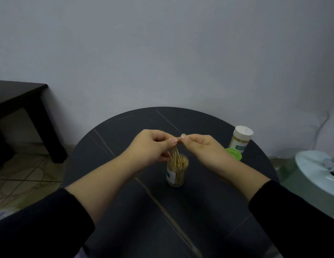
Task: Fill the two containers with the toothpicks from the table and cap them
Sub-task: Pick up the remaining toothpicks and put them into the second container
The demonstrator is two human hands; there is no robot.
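Note:
A clear open container [176, 174] full of toothpicks stands upright in the middle of the round dark table [125, 138]. Just above it my left hand [152, 146] pinches a small bunch of toothpicks [174, 152] whose lower ends reach into the container's mouth. My right hand [201, 146] meets the left at the fingertips, its finger and thumb pinched at the top of the bunch. A second container [239, 139] with a white cap stands at the table's right edge. A green cap [234, 154] lies beside it, partly hidden by my right hand.
A dark low table [22, 101] stands at the left against the grey wall. A white round object [319, 172] on a green surface lies off the table's right side. Cables run over the tiled floor [22, 175] at the left.

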